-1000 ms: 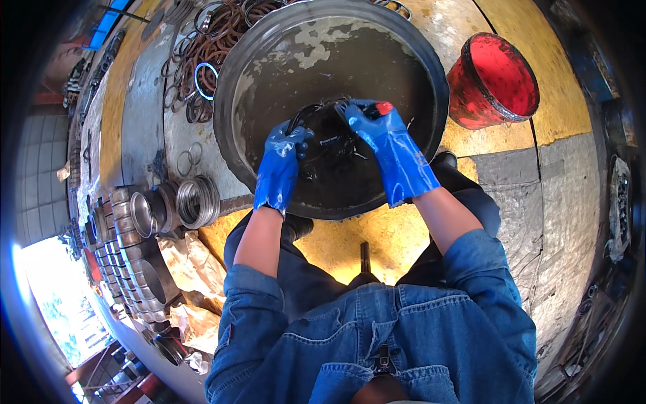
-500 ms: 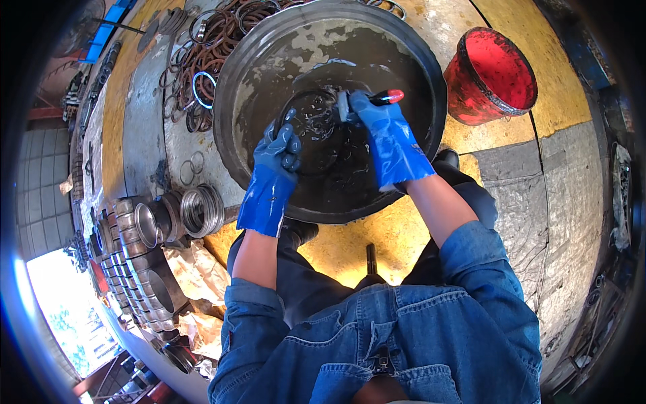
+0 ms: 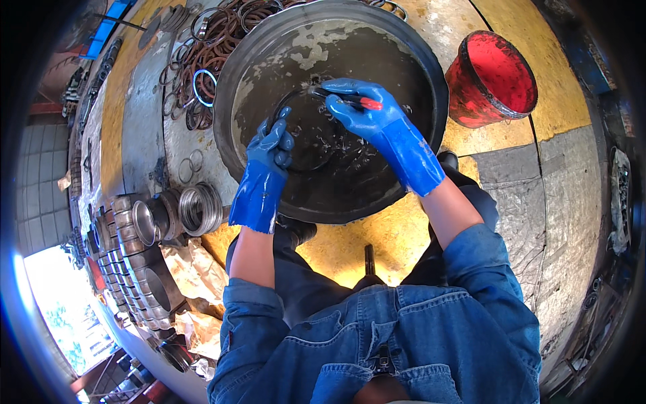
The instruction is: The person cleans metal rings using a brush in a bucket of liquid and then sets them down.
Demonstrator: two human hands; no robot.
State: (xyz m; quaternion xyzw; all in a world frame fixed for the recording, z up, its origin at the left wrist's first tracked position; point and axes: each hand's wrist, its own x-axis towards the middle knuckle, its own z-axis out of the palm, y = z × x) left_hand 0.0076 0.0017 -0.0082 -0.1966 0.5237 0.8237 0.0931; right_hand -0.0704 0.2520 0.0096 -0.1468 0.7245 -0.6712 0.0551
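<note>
In my closed left hand (image 3: 272,141), in a blue rubber glove, is one side of a dark, wet metal ring (image 3: 285,99). The ring is tilted over the dark liquid in a wide round tub (image 3: 225,101), its lower part hard to tell from the liquid. My right hand (image 3: 360,108), also gloved in blue, closes around a brush (image 3: 350,99) with a black handle and a red end. The brush's working end points left, at the far side of the ring; its bristles cannot be made out clearly.
A red bucket (image 3: 501,74) stands right of the tub. Rusty rings (image 3: 219,37) lie heaped at the far left. Stacked metal rings (image 3: 200,210) and rows of metal cylinders (image 3: 138,259) lie on the left, near brown paper (image 3: 195,273).
My right hand has turned, bringing the brush from the ring's right side to its far side. My left hand, still on the ring, has shifted slightly left.
</note>
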